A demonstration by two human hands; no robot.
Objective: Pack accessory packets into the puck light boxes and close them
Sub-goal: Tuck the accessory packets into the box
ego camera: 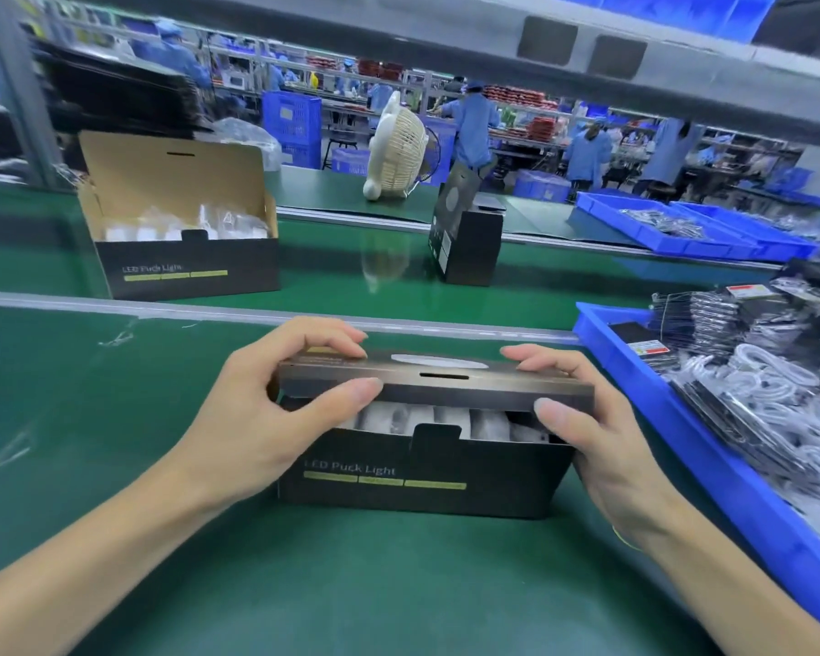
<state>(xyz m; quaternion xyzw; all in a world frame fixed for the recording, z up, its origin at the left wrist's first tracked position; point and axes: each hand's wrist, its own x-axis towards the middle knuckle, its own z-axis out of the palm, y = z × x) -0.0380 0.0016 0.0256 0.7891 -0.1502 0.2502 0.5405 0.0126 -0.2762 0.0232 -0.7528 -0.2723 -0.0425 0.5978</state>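
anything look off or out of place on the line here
Nothing looks damaged or spilled. The near box, gripped by the left hand and right hand, just has its lid not yet tucked. The open box on the belt awaits closing.

- Puck light box [417, 471] on the bench [351, 584], between the hands: left hand [275, 409] at its left end, right hand [588, 419] at its right end.
- Lid [439, 382] lowered over the box, a gap left at the near edge; white packets [413, 416] inside.
- Second box [185, 243], lid up, beyond the left hand on the belt [332, 286].
- Third box [467, 239] standing on end, beyond the hands.
- Fan [398, 153] behind the third box, to its left.
- Tray [711, 433] of bagged cables just right of the right hand; another tray [682, 229] farther back.
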